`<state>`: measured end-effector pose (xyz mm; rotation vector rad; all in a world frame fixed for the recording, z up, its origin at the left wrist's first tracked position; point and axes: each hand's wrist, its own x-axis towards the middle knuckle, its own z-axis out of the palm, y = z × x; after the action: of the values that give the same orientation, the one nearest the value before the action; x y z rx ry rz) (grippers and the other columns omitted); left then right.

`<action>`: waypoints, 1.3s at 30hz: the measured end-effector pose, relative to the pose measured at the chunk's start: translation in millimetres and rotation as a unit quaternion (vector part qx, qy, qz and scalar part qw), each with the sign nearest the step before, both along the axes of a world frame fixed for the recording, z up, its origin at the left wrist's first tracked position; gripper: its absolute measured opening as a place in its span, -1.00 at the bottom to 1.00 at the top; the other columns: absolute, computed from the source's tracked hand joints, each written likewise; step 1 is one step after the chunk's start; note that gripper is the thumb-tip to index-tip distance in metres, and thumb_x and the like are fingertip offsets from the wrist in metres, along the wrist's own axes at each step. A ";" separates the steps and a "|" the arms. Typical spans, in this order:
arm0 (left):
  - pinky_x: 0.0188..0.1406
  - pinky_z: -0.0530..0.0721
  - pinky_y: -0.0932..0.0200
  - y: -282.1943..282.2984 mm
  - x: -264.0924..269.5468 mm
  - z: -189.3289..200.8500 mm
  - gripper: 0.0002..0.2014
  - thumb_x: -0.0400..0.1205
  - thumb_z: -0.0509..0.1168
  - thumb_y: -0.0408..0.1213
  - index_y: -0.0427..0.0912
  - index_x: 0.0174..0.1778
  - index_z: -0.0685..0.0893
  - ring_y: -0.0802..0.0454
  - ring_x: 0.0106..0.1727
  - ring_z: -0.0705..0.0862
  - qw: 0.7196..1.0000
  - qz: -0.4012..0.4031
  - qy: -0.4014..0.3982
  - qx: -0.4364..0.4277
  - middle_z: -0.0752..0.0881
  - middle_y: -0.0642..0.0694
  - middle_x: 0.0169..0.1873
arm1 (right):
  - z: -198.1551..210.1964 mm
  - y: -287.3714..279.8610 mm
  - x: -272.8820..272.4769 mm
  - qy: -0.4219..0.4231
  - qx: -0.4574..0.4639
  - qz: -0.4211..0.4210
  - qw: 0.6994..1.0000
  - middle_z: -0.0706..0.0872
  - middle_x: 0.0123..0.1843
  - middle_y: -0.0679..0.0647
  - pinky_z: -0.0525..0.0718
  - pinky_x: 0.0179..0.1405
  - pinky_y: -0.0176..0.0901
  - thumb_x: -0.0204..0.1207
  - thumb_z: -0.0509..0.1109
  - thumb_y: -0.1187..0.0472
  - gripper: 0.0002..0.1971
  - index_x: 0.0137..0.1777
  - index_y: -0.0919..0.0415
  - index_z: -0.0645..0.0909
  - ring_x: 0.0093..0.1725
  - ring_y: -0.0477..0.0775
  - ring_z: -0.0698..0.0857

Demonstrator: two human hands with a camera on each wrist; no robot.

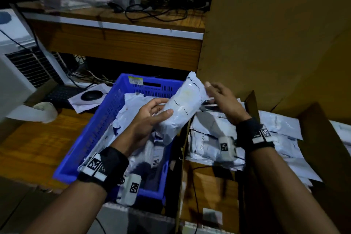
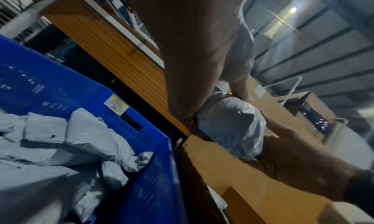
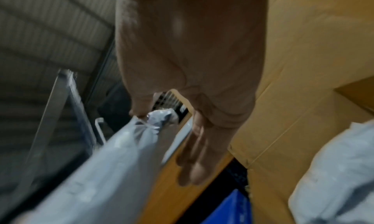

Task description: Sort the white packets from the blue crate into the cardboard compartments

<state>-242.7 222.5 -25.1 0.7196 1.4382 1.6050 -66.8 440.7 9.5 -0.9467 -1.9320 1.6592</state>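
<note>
White packet (image 1: 180, 108) is held up between both hands, above the gap between the blue crate (image 1: 106, 119) and the cardboard compartments (image 1: 252, 104). It looks like a soft poly mailer with a bulgy, roughly cylindrical fill and a crinkled loose flap at the far end; there is handwritten lettering on its face. Probably light, squashy and a bit slick, not fragile by the look of it. Best hold is around the padded middle, since the thin flap would likely slip or stretch.

Left hand (image 1: 150, 118) wraps the near half, thumb on top and fingers curled underneath. Right hand (image 1: 222, 99) pinches the far flap between thumb and fingertips (image 3: 139, 114); its other fingers hang loose.

Below the left hand the crate is ribbed plastic with slotted walls, holding more crumpled white mailers (image 2: 85, 139). Under and beyond the right hand, sorted packets (image 1: 209, 138) lie flat and stacked between upright corrugated dividers. Which compartment this one belongs in can't be told. A wooden desk (image 1: 114, 43) with cables sits beyond both hands.
</note>
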 end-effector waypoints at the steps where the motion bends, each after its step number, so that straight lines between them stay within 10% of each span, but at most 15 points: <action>1: 0.23 0.80 0.00 -3.7 5.4 4.5 -0.49 0.61 0.60 -0.16 -0.09 0.49 0.68 -0.13 0.38 0.79 1.000 -0.008 0.008 0.010 0.76 -0.17 0.41 | 7.6 -17.3 7.1 0.017 -0.031 0.004 0.999 0.81 0.32 0.11 0.87 0.22 0.15 0.67 0.45 -0.28 -0.42 0.53 0.05 0.57 0.05 0.08 0.90; 9: 0.14 0.80 0.11 -47.6 45.6 34.3 -0.51 0.56 0.58 -0.23 -0.19 0.42 0.69 -0.07 0.34 0.80 0.993 -0.104 0.027 0.055 0.81 -0.17 0.30 | 50.6 -126.9 73.1 0.107 -0.040 -0.080 0.990 0.91 0.06 0.10 0.87 0.18 0.14 0.64 0.60 0.13 -0.59 0.41 0.24 0.65 0.01 0.11 0.85; 16: 0.43 0.74 -0.17 -81.0 73.0 44.5 -0.51 0.56 0.66 -0.17 -0.17 0.38 0.73 -0.16 0.32 0.82 0.981 -0.184 0.045 0.048 0.85 -0.24 0.24 | 62.7 -205.6 141.4 -0.008 0.101 -0.171 0.980 0.84 0.27 -0.01 0.87 0.18 0.10 0.48 0.69 -0.17 -0.39 0.42 0.05 0.58 0.19 0.05 0.84; 19: 0.35 0.72 -0.02 -91.0 90.5 57.4 -0.53 0.51 0.67 -0.10 -0.17 0.29 0.77 -0.05 0.18 0.86 0.971 -0.223 0.069 0.041 0.90 -0.17 0.09 | 79.0 -237.9 178.2 -0.139 0.327 -0.109 0.928 0.54 0.63 -0.14 0.59 0.43 -0.12 0.40 0.70 -0.27 -0.09 0.68 -0.08 0.39 0.50 -0.11 0.56; 23: 0.30 0.69 0.06 -95.8 128.7 76.0 -0.61 0.56 0.64 -0.08 -0.18 0.22 0.80 -0.04 0.19 0.86 0.949 -0.286 0.128 0.026 0.92 -0.14 0.03 | 86.8 -266.5 213.7 -0.298 0.450 0.019 0.842 0.43 0.74 -0.08 0.21 0.72 0.19 0.41 0.65 -0.34 -0.04 0.75 -0.12 0.35 0.76 0.13 0.22; 28: 0.26 0.76 -0.09 -90.8 177.4 79.6 -0.62 0.55 0.66 -0.04 -0.16 0.17 0.80 -0.10 0.14 0.88 0.938 -0.311 0.154 -0.003 0.92 -0.13 -0.01 | 75.5 -278.3 257.9 -0.367 0.459 0.020 0.809 0.61 0.48 0.05 0.54 0.20 0.08 0.46 0.64 -0.30 -0.11 0.72 -0.06 0.38 0.38 0.19 0.58; 35: 0.23 0.83 -0.16 -66.7 227.3 64.0 -0.45 0.37 0.66 0.26 -0.02 0.15 0.84 -0.07 0.15 0.87 0.944 -0.292 0.147 -0.051 0.91 -0.06 0.07 | 46.3 -253.6 311.7 -0.395 0.458 0.028 0.796 0.50 0.55 -0.03 0.70 0.20 0.15 0.40 0.66 -0.33 -0.01 0.74 -0.08 0.27 0.43 0.09 0.51; 39: -0.18 0.74 0.13 -39.1 258.1 58.8 -0.61 0.67 0.48 0.18 -0.04 0.22 0.80 0.02 -0.01 0.77 0.965 -0.217 0.140 -0.054 0.83 -0.20 0.11 | 37.1 -211.2 349.3 -0.398 0.451 -0.008 0.799 0.53 0.49 -0.04 0.72 0.08 0.14 0.39 0.64 -0.37 -0.03 0.71 -0.12 0.27 0.39 0.13 0.56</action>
<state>15.3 183.4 33.7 1.1435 1.4272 1.1104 282.4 229.5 46.7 -1.2806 -2.7577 0.0808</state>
